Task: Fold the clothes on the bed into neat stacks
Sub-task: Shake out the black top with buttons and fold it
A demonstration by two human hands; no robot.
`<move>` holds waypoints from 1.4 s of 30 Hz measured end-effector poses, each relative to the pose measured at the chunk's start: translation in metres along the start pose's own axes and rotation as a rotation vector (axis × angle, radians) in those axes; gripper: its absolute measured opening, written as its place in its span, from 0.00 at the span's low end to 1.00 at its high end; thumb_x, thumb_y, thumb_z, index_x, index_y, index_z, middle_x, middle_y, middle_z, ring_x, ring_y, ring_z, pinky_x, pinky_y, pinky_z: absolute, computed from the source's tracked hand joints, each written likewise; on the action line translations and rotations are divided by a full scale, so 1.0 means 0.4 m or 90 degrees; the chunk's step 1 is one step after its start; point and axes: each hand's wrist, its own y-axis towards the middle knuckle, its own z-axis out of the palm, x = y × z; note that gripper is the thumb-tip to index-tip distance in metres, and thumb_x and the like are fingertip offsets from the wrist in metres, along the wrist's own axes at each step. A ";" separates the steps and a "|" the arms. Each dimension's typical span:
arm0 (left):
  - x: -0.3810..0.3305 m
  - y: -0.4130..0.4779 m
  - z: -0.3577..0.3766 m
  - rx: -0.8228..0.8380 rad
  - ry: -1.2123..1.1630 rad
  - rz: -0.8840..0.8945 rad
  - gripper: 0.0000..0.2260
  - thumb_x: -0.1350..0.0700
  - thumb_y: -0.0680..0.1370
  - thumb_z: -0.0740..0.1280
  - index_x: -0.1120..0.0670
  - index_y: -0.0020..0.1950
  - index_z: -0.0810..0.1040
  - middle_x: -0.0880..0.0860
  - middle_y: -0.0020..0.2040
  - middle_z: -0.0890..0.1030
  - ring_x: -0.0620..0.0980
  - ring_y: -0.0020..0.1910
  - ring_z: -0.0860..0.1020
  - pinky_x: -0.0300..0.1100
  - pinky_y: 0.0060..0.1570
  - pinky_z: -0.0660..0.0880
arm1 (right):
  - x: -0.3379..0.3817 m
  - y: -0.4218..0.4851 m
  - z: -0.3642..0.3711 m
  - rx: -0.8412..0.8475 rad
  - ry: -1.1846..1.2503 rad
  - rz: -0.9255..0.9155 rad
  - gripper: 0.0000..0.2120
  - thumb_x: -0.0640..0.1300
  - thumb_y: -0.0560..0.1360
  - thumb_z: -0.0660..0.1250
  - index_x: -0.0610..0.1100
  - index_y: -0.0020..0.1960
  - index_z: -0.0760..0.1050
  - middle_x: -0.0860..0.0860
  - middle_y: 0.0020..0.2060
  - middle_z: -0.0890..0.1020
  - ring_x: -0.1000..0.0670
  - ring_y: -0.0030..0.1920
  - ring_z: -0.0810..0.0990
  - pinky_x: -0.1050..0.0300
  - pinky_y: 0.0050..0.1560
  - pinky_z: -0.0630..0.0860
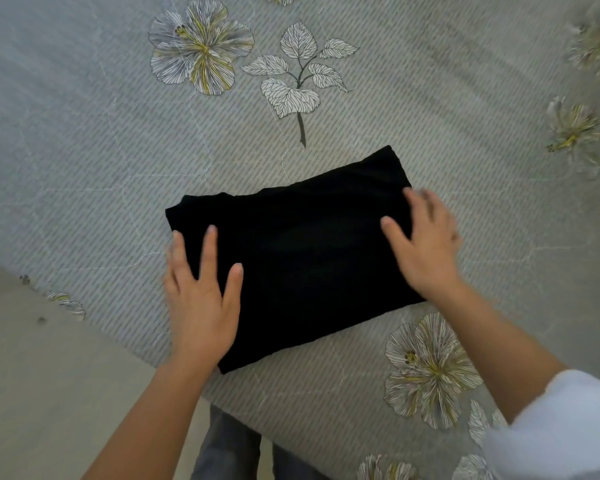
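Both the left hand point(201, 299) and right hand point(426, 244) press spread, flat fingers on the folded black garment point(302, 258) mid-frame; uneven smoothing may shift its layers on the bed point(84, 133).

black garment point(305, 251) | folded flat rectangle; lying skewed | near bed point(84, 150) edge

Soft, dull black cloth for the folded garment point(309, 258). Creased grey cloth with printed flowers on the bed sheet point(84, 133). White cloth on the sleeve point(551, 427). Smooth pale floor point(49, 375).
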 end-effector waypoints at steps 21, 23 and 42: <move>-0.207 -0.095 -0.262 0.340 -0.343 -0.076 0.16 0.56 0.79 0.61 0.44 0.65 0.72 0.49 0.53 0.81 0.48 0.48 0.81 0.44 0.39 0.77 | -0.032 -0.393 -0.329 0.032 0.613 0.399 0.03 0.42 0.74 0.71 0.45 0.48 0.80 0.49 0.39 0.84 0.53 0.37 0.83 0.65 0.29 0.76; -0.266 -0.134 -0.281 0.392 -0.314 -0.026 0.15 0.57 0.80 0.61 0.44 0.64 0.73 0.50 0.53 0.81 0.48 0.47 0.81 0.44 0.38 0.76 | -0.061 -0.496 -0.376 -0.008 0.646 0.419 0.06 0.43 0.75 0.70 0.45 0.51 0.80 0.50 0.41 0.84 0.53 0.39 0.83 0.65 0.30 0.76; -0.805 -0.979 0.060 0.789 -0.038 0.338 0.17 0.58 0.78 0.62 0.43 0.65 0.74 0.50 0.51 0.82 0.51 0.50 0.80 0.43 0.41 0.75 | -0.603 -1.531 -0.588 -0.407 0.904 0.674 0.11 0.44 0.76 0.68 0.46 0.58 0.79 0.47 0.48 0.85 0.44 0.49 0.84 0.46 0.56 0.79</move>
